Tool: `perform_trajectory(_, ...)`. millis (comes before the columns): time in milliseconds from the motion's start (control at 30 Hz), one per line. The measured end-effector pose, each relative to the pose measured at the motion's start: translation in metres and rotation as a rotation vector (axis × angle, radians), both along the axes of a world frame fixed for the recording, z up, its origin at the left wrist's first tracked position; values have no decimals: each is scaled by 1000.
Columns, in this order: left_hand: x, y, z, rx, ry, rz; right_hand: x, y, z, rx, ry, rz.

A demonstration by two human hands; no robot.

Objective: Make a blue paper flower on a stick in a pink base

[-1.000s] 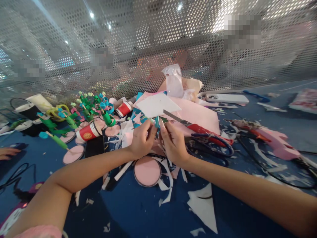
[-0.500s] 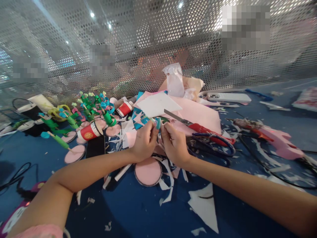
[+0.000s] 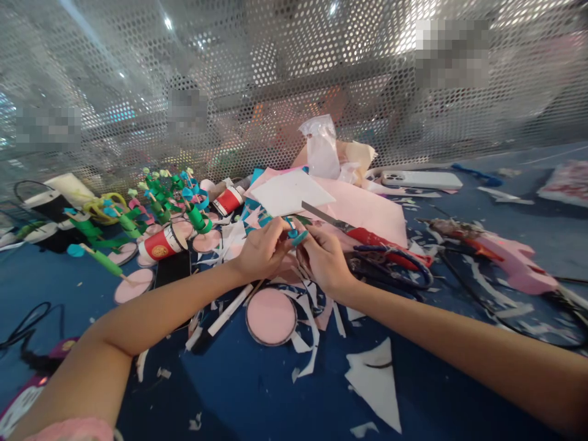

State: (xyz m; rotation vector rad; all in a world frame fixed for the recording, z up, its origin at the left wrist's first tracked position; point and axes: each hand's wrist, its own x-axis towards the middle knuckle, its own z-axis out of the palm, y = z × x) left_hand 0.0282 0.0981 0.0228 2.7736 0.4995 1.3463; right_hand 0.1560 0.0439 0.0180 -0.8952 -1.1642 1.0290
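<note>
My left hand [image 3: 261, 250] and my right hand [image 3: 325, 260] meet over the middle of the table, fingers closed. Between their fingertips is a small curled strip of blue paper [image 3: 299, 238], gripped from both sides. Just below them lies a round pink disc [image 3: 271, 316] with a dark edge, flat on the blue table. Behind my right hand rest red-handled scissors [image 3: 386, 245], their blade pointing left. A white sheet [image 3: 294, 192] and a large pink sheet [image 3: 374, 205] lie behind the hands.
At left stand several green paper plants [image 3: 131, 225] on pink discs, beside a red-and-white cup [image 3: 162, 244] lying tilted. To the right are a pink glue gun [image 3: 523, 260] and a white phone [image 3: 422, 179]. Paper scraps [image 3: 379, 380] litter the table. A perforated metal screen [image 3: 257, 79] rises behind.
The blue strip has turned from upright to slanted between my fingers, and more blue shows by the left fingertips. The view has shifted slightly.
</note>
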Motion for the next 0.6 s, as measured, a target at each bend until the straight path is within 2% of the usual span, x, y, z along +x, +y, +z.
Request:
perform_trajectory(100,0,0,0,38,-25,-12,3,1,1,37,-31,30)
perform_trajectory(233,0,-3,1,-66,-76,-10,12,5,-1,263,-276,-141)
perform_trajectory(367,2,-9,1,-194,-92,-54,19,7,-5,471,-528,-204)
perform_trajectory(500,3,-15,2,-215,-81,-60,19,6,-8,598,-598,-283)
perform_trajectory(600,3,-18,2,-210,-66,-121,17,4,-8,671,-629,-356)
